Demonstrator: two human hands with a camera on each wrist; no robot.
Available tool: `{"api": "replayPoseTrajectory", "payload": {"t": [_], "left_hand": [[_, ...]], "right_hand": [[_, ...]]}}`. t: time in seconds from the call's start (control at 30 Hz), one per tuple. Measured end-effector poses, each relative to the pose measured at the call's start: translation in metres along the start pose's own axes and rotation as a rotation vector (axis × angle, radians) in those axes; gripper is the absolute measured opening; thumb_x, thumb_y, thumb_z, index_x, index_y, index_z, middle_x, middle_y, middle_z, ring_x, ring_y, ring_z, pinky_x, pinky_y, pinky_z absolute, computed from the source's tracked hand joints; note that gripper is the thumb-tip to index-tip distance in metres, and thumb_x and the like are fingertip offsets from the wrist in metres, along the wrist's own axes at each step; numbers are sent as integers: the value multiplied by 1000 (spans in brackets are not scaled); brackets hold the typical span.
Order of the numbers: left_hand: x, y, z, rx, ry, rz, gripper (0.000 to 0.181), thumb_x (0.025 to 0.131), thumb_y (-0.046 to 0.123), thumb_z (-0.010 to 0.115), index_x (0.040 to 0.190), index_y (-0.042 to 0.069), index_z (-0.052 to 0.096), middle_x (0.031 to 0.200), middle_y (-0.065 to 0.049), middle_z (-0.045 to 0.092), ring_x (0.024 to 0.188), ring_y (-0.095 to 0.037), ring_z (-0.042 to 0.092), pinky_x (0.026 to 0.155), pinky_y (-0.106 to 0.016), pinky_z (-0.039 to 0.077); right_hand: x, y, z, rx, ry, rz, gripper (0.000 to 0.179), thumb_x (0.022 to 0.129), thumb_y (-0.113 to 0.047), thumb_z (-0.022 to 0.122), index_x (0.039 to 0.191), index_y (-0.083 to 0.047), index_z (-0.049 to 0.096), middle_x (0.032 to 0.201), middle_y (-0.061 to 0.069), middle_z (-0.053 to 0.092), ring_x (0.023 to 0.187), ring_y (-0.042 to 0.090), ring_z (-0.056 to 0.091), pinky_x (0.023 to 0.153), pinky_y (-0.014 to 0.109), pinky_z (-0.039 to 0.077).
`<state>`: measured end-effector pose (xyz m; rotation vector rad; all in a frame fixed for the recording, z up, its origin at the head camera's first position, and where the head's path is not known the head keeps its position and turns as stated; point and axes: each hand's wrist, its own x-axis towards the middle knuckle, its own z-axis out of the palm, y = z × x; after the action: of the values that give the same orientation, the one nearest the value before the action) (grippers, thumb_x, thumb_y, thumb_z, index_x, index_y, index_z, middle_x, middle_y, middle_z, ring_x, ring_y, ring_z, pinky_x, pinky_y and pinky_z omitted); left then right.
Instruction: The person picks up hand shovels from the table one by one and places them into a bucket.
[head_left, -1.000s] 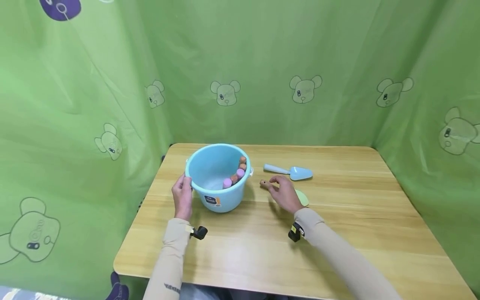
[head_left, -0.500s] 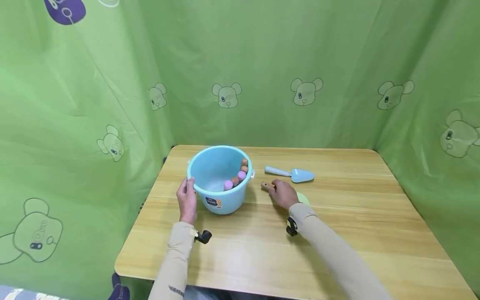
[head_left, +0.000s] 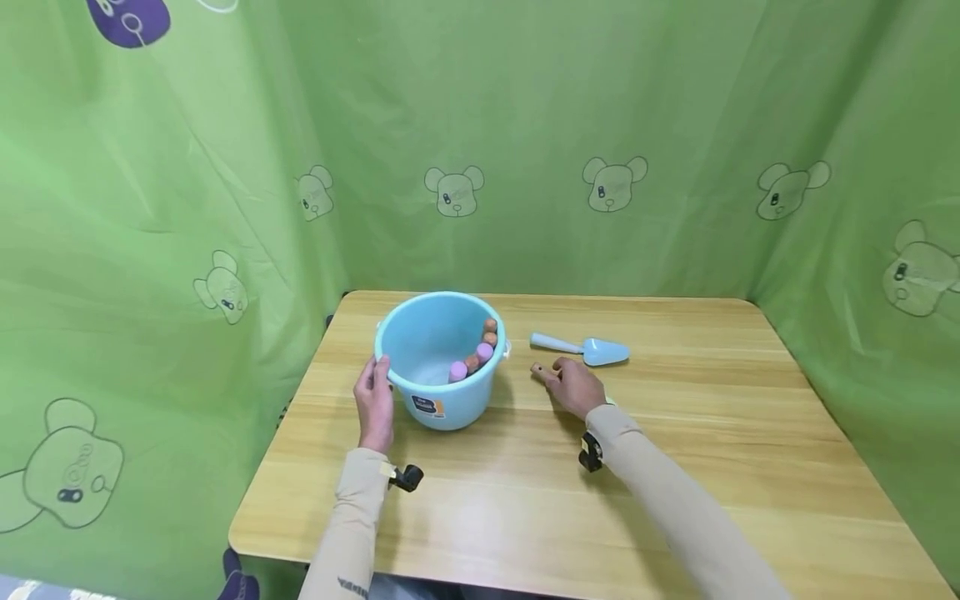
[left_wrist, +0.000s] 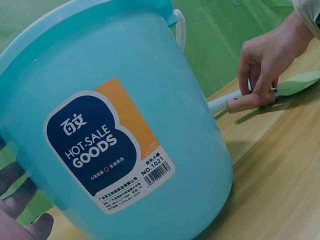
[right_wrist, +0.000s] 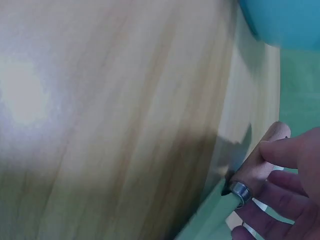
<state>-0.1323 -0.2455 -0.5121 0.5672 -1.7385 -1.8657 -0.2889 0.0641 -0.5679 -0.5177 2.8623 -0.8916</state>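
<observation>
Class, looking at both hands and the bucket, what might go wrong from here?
The right hand pinches the green-bladed tool by its wooden handle, so the blade might swing or slip. The blue trowel lies close beyond that hand and might be knocked. Pink and brown items line one side of the bucket; a push from the left hand might shift them.

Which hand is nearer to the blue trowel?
Right. The right hand is just on the near side of the blue trowel; the left hand is farther away, at the left side of the bucket.
</observation>
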Motion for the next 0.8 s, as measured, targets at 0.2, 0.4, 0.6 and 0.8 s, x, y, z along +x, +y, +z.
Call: {"api": "replayPoseTrajectory", "payload": {"t": [0.2,0.4,0.6,0.8], "left_hand": [[0,1,-1,-2,-7,5,52,107,41,52,150,11,54,149,-21,56,141,-36,50,123,-52,38],[0,2,-1,-2,-13,-6,51,107,40,52,150,11,53,149,-22,55,141,-37,49,123,-52,37],[1,4,0,-8,-31,-19,51,109,34,48,153,8,48,154,-23,50,147,-39,44,128,-54,33],[3,0,-2,-12,-28,-29,51,110,33,47,154,7,46,155,-24,49,148,-39,42,128,-54,31]], "right_hand": [[-2,9,-13,48,-43,66,61,106,-42,52,142,8,53,124,27,71,111,43,70,92,59,58],[-3,32,-24,177,-80,146,70,105,-45,50,148,10,45,135,32,64,121,47,65,97,58,56],[-3,64,-33,478,-100,271,58,102,-34,59,139,10,53,104,17,74,85,19,69,72,29,60],[-11,95,-49,849,-210,388,45,103,-24,60,136,5,51,83,-5,68,74,6,65,71,21,61]]}}
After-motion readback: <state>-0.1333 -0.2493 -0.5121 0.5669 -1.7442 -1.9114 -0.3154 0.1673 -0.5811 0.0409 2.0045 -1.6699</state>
